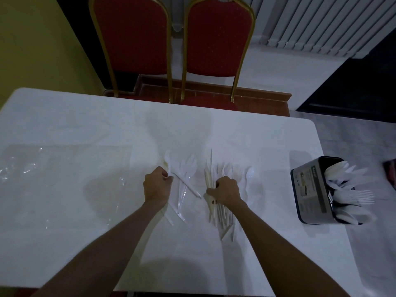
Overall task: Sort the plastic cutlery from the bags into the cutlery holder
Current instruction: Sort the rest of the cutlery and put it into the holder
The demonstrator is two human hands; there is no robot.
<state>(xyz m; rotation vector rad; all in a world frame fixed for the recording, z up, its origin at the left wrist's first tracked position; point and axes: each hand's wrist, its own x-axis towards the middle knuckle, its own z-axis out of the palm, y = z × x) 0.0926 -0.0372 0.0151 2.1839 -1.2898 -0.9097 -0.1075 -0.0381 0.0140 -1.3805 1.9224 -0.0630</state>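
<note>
Two loose heaps of white plastic cutlery lie in the middle of the white table [85,116]. My left hand [157,186] is closed on spoons at the edge of the left heap [185,168]. My right hand [227,190] grips a bundle of forks and knives [222,215] from the right heap, their handles pointing toward me. The black cutlery holder [310,189] stands at the table's right edge, holding several white spoons and forks [351,196]. Clear empty plastic bags [64,174] lie flat on the left of the table.
Two red chairs with gold frames [214,46] stand behind the table's far edge. A yellow wall is at the left and a white radiator [321,22] at the back right. The floor drops away right of the holder.
</note>
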